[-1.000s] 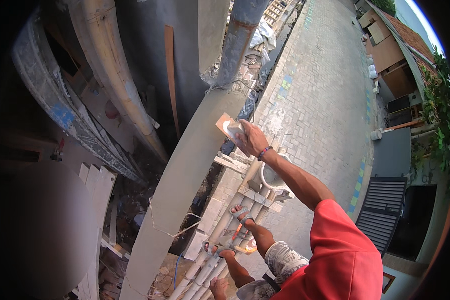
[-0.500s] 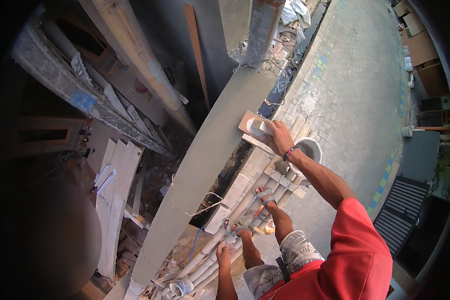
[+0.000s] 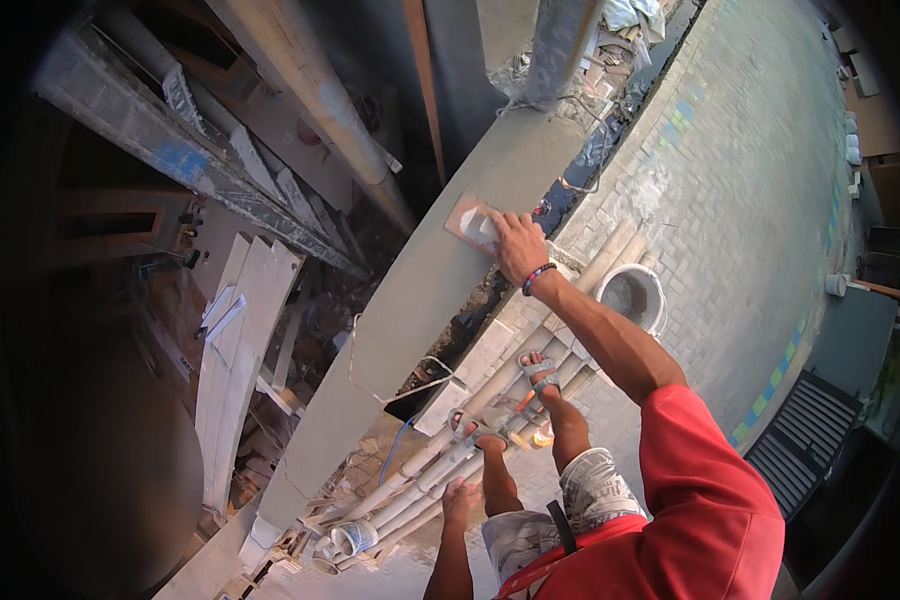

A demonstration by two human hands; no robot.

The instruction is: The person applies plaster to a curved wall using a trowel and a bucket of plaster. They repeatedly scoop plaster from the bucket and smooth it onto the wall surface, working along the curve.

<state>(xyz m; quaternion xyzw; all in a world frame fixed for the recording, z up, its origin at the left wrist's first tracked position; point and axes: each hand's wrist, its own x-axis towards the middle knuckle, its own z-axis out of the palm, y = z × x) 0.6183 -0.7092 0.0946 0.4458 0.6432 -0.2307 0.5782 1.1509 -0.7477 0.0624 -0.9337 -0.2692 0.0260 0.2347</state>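
As seen in the head view, the only view, a flat reddish-brown rectangular board with a pale smear and handle (image 3: 471,224) lies on the upper stretch of a long smooth grey cement-like beam (image 3: 395,310), just beyond the fingers of the person's right hand (image 3: 520,248), toward the upper left. Those fingers are bent and held close together over the board's near part, gripping it; the thumb is hidden, so its placement cannot be told. The principal relation is one of crossing axes: the beam runs from lower left to upper right, whereas the board's visible length points from the hand toward upper left, athwart it. The board appears flat against the beam's face, although the edge beneath the hand is concealed. The right hand is clearly the nearer; the left hand (image 3: 460,500) hangs well apart, low in the view beside pale round poles (image 3: 425,490), too small to tell whether its fingers are spread or together. A white round bucket (image 3: 660,308) stands to the right of the right forearm.
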